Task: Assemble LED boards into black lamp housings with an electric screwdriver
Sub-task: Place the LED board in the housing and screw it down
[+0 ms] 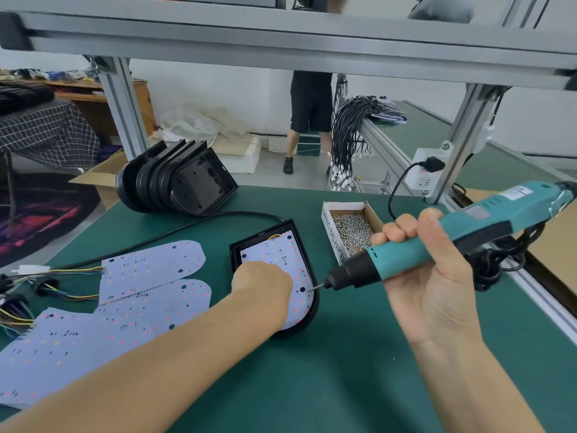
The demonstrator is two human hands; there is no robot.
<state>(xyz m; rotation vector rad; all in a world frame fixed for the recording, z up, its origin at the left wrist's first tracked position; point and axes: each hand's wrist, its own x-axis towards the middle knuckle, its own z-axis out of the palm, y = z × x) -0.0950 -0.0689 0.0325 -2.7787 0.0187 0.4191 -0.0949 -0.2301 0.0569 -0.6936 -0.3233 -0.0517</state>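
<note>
The right hand (427, 264) is grasping the screwdriver (437, 242), its tip pointing left at the board's (274, 250) right edge in the housing (307, 320) (left hand (262, 285) is pressing there, fingers hidden).

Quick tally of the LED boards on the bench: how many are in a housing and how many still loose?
LED board in housing: 1
Loose LED boards: 3
Total: 4

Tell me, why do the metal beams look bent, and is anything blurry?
Head view: the wide-angle lens bows the frame beam near the top edge; the left hand and the screwdriver in the right hand are fairly sharp; lighting is soft and even, without harsh glare.
</note>
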